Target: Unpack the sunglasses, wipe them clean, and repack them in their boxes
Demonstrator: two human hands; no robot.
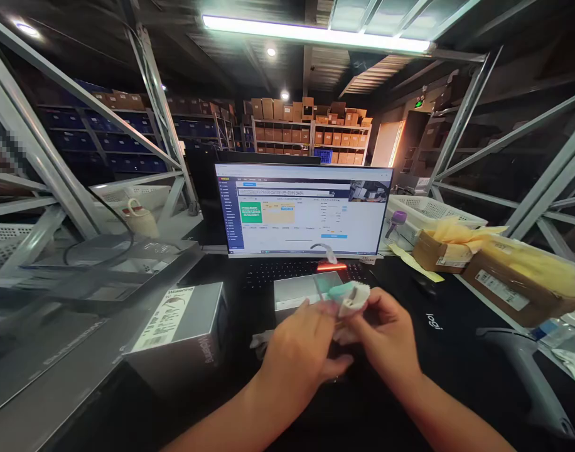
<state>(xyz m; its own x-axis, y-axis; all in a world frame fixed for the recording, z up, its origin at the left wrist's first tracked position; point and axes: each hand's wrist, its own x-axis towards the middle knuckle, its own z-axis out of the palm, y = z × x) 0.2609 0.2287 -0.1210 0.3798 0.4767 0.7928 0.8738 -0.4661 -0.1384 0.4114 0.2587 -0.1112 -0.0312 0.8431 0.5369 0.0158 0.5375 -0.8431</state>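
Both hands are together over the dark desk mat in front of the monitor. My left hand (299,342) is curled around the left side of a small off-white cloth (356,300) with a teal part, and its thumb shows below. From the other side, my right hand (391,329) pinches the cloth between thumb and fingers. Whether anything lies inside the cloth I cannot tell. Just behind the hands is a light grey box (294,290), partly covered by them. Some pale crumpled material (259,342) shows at the left hand's outer edge.
A grey carton (184,339) with a printed label stands at left. Behind are a keyboard (263,273) and a lit monitor (301,213). At right lie a barcode scanner (527,370), a mouse (426,287), a bottle (560,326) and cardboard boxes (508,289) holding yellow envelopes.
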